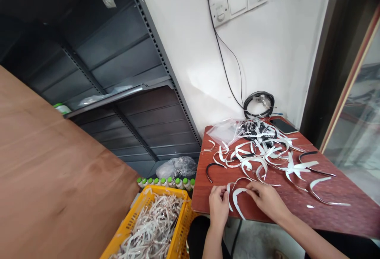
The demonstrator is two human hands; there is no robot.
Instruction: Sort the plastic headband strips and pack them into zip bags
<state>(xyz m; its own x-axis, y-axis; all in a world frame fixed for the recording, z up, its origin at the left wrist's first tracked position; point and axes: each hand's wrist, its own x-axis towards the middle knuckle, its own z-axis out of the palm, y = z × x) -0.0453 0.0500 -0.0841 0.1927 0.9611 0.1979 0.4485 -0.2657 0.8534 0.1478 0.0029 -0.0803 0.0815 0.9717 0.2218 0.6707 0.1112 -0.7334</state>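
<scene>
My left hand [219, 203] and my right hand [265, 197] are at the near edge of a small reddish table [341, 211]. Between them both pinch a curved white strip [237, 201], the left at one end near my wrist, the right by the arc's top. Just beyond my fingers spreads a tangled pile of curved white and black strips [261, 148]. A lone black curved piece [212, 169] lies to the left of the pile.
A yellow crate [139, 211] of white strip offcuts stands on the floor at lower left, with green-capped bottles [166, 181] behind it. A phone [283, 125], a coiled cable [259, 104] and a clear plastic bag [225, 130] are at the table's back. A grey metal shelf [124, 93] rises at left.
</scene>
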